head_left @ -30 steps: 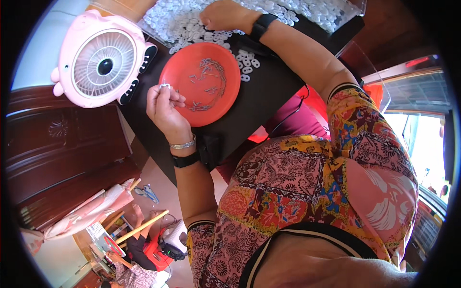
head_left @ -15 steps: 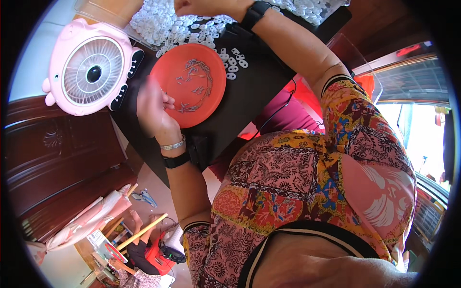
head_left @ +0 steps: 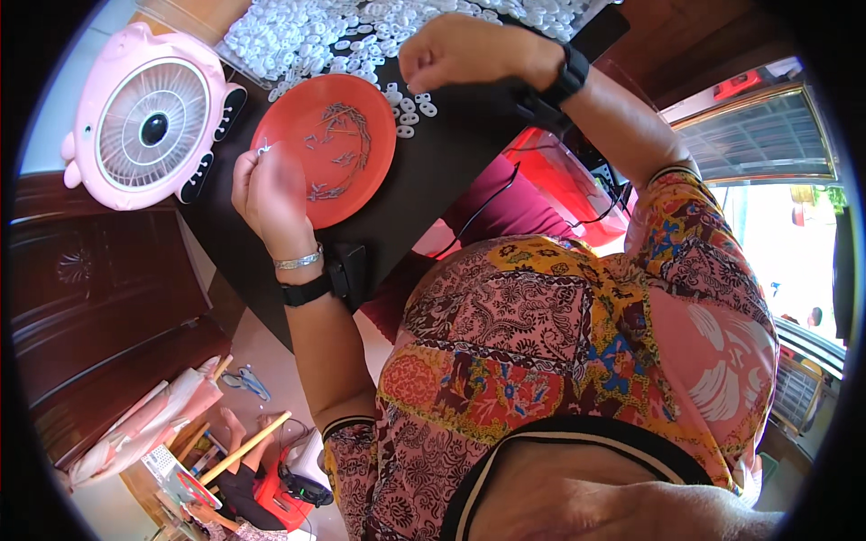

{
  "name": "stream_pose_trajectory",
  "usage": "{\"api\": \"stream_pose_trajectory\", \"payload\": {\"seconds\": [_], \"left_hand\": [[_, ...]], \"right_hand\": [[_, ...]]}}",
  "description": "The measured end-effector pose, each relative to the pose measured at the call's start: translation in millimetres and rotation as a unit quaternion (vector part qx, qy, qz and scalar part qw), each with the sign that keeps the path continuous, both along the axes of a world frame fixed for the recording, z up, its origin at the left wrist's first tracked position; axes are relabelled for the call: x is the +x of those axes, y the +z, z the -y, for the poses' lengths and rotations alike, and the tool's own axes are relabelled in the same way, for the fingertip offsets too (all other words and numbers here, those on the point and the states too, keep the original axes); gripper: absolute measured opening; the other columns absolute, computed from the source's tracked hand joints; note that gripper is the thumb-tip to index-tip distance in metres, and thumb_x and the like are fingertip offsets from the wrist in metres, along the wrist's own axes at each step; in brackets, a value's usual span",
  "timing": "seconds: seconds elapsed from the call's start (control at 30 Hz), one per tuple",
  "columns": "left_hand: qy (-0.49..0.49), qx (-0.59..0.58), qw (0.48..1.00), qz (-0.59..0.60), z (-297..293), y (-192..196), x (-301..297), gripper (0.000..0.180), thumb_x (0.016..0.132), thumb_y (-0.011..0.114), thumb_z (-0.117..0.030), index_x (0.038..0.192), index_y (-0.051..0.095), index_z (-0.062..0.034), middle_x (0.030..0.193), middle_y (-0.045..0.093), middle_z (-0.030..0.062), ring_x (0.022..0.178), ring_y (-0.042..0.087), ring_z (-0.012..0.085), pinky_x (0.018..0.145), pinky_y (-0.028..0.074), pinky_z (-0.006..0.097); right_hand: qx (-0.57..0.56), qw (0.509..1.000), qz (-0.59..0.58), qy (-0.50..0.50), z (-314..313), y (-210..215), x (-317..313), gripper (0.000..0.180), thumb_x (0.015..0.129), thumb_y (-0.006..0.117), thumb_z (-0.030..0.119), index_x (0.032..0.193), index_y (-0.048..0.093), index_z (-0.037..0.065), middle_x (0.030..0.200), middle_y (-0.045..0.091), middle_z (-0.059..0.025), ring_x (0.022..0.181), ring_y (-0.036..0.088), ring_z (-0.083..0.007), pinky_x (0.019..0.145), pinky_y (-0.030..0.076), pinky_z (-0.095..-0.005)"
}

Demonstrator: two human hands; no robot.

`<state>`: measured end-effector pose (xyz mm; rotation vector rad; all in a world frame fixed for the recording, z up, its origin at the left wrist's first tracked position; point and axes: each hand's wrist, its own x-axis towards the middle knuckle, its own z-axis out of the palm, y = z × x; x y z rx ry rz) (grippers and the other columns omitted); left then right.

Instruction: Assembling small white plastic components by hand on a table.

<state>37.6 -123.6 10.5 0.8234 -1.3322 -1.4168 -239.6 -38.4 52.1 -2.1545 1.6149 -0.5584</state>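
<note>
A round red plate [head_left: 374, 144] lies on the black table, with thin grey metal pins [head_left: 347, 122] scattered in an arc inside it. My left hand [head_left: 275, 194], partly blurred, is at the plate's left edge. A small shiny metal pin [head_left: 263, 147] sticks out between its pinched fingertips. Beyond the plate's far right edge, my right hand [head_left: 469, 54] hangs curled over the table. Its fingers are closed, and what they may hold is hidden. Several white oval plastic pieces with two holes [head_left: 408, 118] lie beside the plate, below my right hand.
A large heap of white plastic pieces [head_left: 298, 36] spreads along the far side of the table. At the left stands a pink fan [head_left: 149, 126]. A black cable [head_left: 487, 203] runs at the table's right edge. Another person's legs [head_left: 248, 442] show at lower left.
My right hand has come nearer and to the right, from the heap to just beyond the plate. My left hand now shows a metal pin at its fingertips. The whole view has shifted slightly.
</note>
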Motion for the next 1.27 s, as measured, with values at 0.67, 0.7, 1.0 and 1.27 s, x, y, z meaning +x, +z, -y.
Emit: {"api": "stream_pose_trajectory", "payload": {"seconds": [0.67,0.7,1.0,1.27], "left_hand": [[-0.151,0.006,0.988,0.033,-38.7,44.0,-14.2,0.012,0.091,0.048,-0.011,0.084,0.054,-0.0029,0.071,0.058,0.0044,0.061,0.057,0.012,0.055,0.042,0.021],[-0.153,0.007,0.988,0.032,-43.9,49.9,-14.7,0.012,0.091,0.048,-0.011,0.085,0.054,-0.0026,0.072,0.059,0.0052,0.062,0.058,0.0125,0.055,0.042,0.021],[-0.125,0.016,0.992,-0.025,-65.8,51.1,0.8,0.015,0.092,0.043,-0.011,0.088,0.052,0.0007,0.074,0.06,0.0103,0.065,0.06,0.0185,0.056,0.044,0.024],[-0.132,0.023,0.988,-0.076,-64.2,38.4,10.6,0.02,0.093,0.045,-0.018,0.089,0.052,0.0007,0.074,0.06,0.0129,0.065,0.06,0.0232,0.057,0.044,0.027]], "right_hand": [[0.096,0.85,0.517,-0.034,-13.9,-11.7,55.3,0.016,0.09,0.064,0.019,0.099,0.064,0.006,0.084,0.064,0.0039,0.075,0.058,-0.0033,0.07,0.047,-0.0193],[0.09,0.846,0.524,-0.031,-11.6,-9.7,60.9,0.017,0.089,0.064,0.018,0.099,0.064,0.005,0.085,0.064,0.0035,0.075,0.058,-0.0035,0.07,0.047,-0.0195],[0.029,0.841,0.538,0.045,-5.2,-6.8,102.9,0.019,0.086,0.063,0.004,0.104,0.064,0.0,0.09,0.065,-0.0013,0.085,0.06,-0.0083,0.08,0.048,-0.0229],[0.008,0.844,0.532,0.068,-9.1,-10.4,114.9,0.025,0.087,0.059,-0.003,0.111,0.064,0.001,0.104,0.066,-0.0052,0.098,0.061,-0.0135,0.09,0.047,-0.0271]]}}
